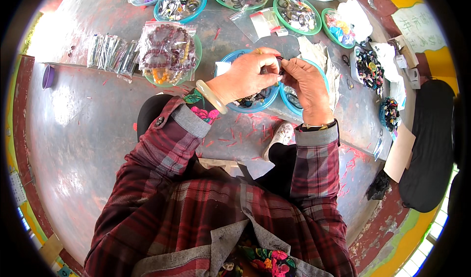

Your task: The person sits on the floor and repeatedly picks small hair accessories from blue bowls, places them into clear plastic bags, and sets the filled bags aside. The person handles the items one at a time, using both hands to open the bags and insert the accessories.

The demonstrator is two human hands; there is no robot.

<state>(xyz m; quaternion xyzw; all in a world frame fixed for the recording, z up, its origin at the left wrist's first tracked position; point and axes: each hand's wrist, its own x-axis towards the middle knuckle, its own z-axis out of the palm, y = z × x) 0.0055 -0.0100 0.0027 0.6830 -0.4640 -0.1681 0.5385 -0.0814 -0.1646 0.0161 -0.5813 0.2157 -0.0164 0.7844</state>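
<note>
My left hand (252,76), with a pale bangle at the wrist, and my right hand (306,83) meet over two blue baskets. Both are closed in a pinch on a thin dark cord (279,58), mostly hidden by the fingers. Under my left hand is the left blue basket (267,104), holding small dark looped pieces. Partly beneath my right hand sits the other blue basket (285,99), with dark loops inside. Crumpled pale paper or cloth (329,71) lies to its right.
Bagged bead bracelets (167,49) lie on a green basket at left, beside bagged slim items (113,53). Across the back stand several baskets, including a green one (298,14). At right are a box of dark trinkets (369,71), a cardboard piece (400,154) and a black long object (431,144).
</note>
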